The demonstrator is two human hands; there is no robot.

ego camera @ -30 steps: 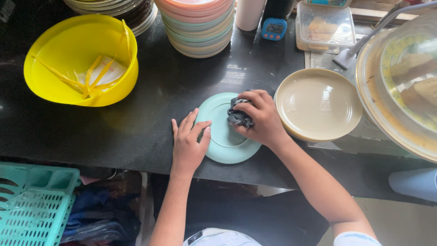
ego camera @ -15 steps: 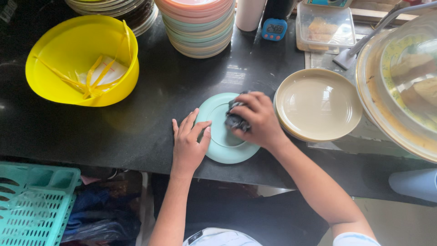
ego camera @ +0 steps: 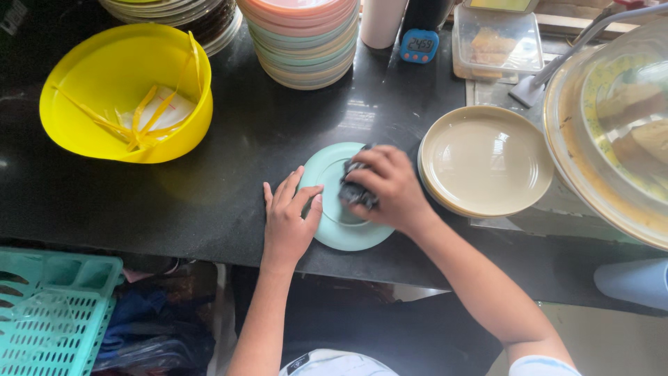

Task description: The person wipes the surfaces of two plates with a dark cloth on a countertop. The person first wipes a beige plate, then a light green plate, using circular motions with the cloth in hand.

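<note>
Head view, left to right: a glossy yellow bowl (ego camera: 125, 90) holding yellow strips sits on the black desk (ego camera: 209, 181). The left hand (ego camera: 289, 223), fingers released and spread flat, pins the round mint-green plate (ego camera: 334, 230) at its rim to steady it. The right hand (ego camera: 390, 184), fingers clenched on a crumpled dark cloth (ego camera: 355, 195), presses it onto the plate's centre, just beside stacked smooth beige plates (ego camera: 487, 160).

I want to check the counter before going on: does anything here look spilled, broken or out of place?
Nothing stands out. The left hand steadies the mint plate flat on the black counter, while the right hand presses a dark cloth on it. The beige plates and the pastel stack sit level; no spill shows.
</note>
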